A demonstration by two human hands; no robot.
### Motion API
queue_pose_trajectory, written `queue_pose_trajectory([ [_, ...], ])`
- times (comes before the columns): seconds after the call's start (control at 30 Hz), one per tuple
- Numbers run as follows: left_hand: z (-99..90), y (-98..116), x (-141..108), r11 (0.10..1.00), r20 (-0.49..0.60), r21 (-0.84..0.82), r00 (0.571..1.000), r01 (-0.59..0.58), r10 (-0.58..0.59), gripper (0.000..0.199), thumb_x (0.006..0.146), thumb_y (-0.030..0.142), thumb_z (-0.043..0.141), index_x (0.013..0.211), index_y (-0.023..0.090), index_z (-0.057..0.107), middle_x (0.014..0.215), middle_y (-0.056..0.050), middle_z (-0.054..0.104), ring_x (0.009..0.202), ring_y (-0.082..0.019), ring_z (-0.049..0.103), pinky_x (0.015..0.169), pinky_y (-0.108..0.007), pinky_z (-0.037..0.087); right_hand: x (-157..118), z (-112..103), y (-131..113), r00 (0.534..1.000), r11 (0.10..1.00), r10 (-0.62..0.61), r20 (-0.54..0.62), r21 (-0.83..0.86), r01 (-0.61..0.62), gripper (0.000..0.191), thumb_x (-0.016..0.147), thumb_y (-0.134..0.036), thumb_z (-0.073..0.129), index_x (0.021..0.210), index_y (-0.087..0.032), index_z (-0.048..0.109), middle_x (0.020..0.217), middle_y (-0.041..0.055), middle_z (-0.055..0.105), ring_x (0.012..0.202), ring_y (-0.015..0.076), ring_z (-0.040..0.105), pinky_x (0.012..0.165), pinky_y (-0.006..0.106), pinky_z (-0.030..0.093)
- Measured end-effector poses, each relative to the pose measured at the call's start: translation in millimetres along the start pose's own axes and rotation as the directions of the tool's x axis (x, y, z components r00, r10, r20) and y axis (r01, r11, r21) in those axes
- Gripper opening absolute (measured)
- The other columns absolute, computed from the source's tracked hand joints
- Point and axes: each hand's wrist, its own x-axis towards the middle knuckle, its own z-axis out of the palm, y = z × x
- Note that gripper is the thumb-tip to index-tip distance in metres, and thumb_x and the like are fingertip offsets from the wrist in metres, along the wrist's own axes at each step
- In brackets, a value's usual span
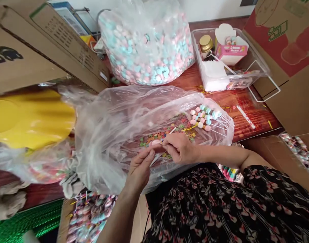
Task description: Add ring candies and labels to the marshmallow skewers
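Stick [172, 130], slanting away rightward, is pinched by the right hand [181, 148], nearer the marshmallow skewers [202, 119]; the left hand's [140, 167] grip cannot be told.

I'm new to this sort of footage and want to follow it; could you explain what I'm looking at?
There's no machine: these are a person's bare hands, seen from a camera on their head, facing forward and down. The right hand seems to pinch a thin white stick; the left hand meets it there, its grip unclear. Below, small coloured rings lie among clear plastic sheeting on a red-brown table. To the right lie sticks threaded with pastel pieces. Behind stand a bulging clear bag of similar pieces and a clear tub.
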Motion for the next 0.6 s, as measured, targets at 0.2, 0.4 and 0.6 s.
queue_pose_trajectory([
  [0.2, 2.6, 16.2, -11.8, 0.944, 0.083, -0.284, 0.985, 0.168, -0.151, 0.058, 0.073, 0.072, 0.066, 0.086, 0.018, 0.079, 0.095, -0.014, 0.075, 0.104, -0.032, 0.066, 0.084, -0.044, 0.056, -5.0, 21.9, -1.6, 0.841, 0.826, -0.537, -0.066, -0.243, 0.508, 0.011, 0.09, -0.019, 0.049, 0.085, -0.019, 0.058, 0.09, 0.0092, 0.063, 0.08, 0.0198, 0.057, 0.075, 0.035, 0.045],
  [0.4, -15.0, 19.3, -21.3, 0.966, 0.039, -0.254, 0.997, -0.051, 0.063, 0.057, 0.083, 0.067, 0.059, 0.05, 0.022, 0.068, 0.088, -0.009, 0.072, 0.109, -0.03, 0.063, 0.097, -0.045, 0.051, -12.2, 41.4, -1.6, 0.897, 0.87, -0.443, -0.016, -0.248, 0.425, 0.016, 0.092, -0.021, 0.044, 0.084, -0.017, 0.058, 0.075, 0.0057, 0.058, 0.07, 0.0185, 0.052, 0.065, 0.031, 0.04],
  [0.6, -11.8, -3.6, -39.7, 0.949, -0.015, -0.314, 0.999, 0.039, -0.046, 0.029, 0.071, 0.043, 0.082, 0.092, 0.025, 0.072, 0.079, -0.001, 0.066, 0.086, -0.018, 0.064, 0.079, -0.031, 0.054, -4.5, 48.7, -10.8, 0.924, 0.901, -0.381, 0.031, -0.212, 0.378, 0.018, 0.089, -0.029, 0.046, 0.08, -0.018, 0.057, 0.075, 0.0061, 0.057, 0.071, 0.0192, 0.049, 0.067, 0.033, 0.039],
])
